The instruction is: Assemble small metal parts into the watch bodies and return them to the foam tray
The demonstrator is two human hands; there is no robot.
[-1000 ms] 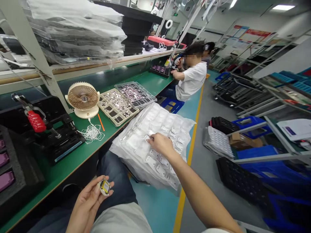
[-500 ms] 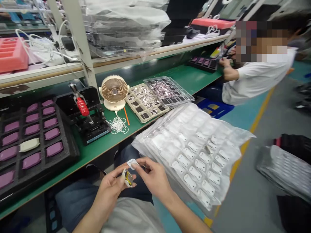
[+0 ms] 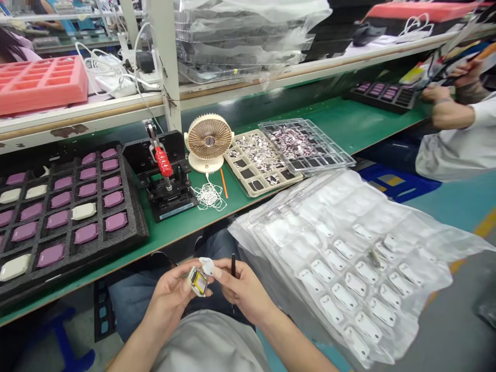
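My left hand (image 3: 168, 297) pinches a small round-cornered device with a yellow face (image 3: 198, 281) in a clear casing. My right hand (image 3: 242, 285) is just to its right, with a small white tag (image 3: 206, 266) at the fingertips and a thin black tool (image 3: 233, 266) standing up from the fingers. The tag lies very close to the device, though contact is hard to tell. To the right, a stack of clear plastic sheets (image 3: 349, 268) holds rows of white tags in pockets. A small metal piece (image 3: 374, 257) lies on the stack.
On the green bench (image 3: 349, 116) stand a black foam tray (image 3: 134, 219) with purple and white pieces, a red-handled hand press (image 3: 163, 163), a fan (image 3: 209, 137) and parts trays (image 3: 256, 170). A co-worker's forearm (image 3: 449, 114) is at the right.
My view has swung left, so the bench shifts right in the picture. My hands are closer together, and the thin black tool now shows in my right hand.
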